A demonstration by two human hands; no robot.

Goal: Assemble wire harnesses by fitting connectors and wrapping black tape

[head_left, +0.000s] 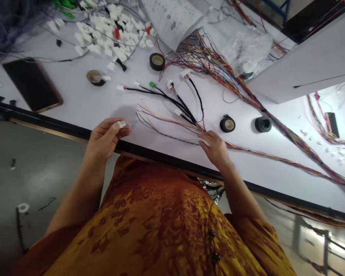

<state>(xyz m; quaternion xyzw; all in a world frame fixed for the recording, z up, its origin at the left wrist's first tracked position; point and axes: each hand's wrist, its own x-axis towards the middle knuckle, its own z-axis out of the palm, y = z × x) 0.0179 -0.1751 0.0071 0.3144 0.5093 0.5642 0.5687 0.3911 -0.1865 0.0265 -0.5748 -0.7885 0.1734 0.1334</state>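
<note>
Between the thumb and fingers of my left hand (106, 137) is a small white connector housing (121, 124), held just over the table's front edge. My right hand (214, 147) pinches thin loose wires (166, 134) of a wire harness (255, 152) lying along the table. Their bare-looking ends spread leftward, towards my left hand. Above them, black-taped branches (172, 99) of the harness fan out, tipped with white connectors (120, 87) and a green connector (152, 84). The fingertips of my right hand partly cover the wires.
A heap of white connectors (103, 34) lies at the back left, near a phone (33, 84). Tape rolls (157, 61) (227, 124) sit around the harness. A thick wire bundle (293, 138) crosses on the right, beside a white panel (304, 61). A printed sheet (172, 19) lies behind.
</note>
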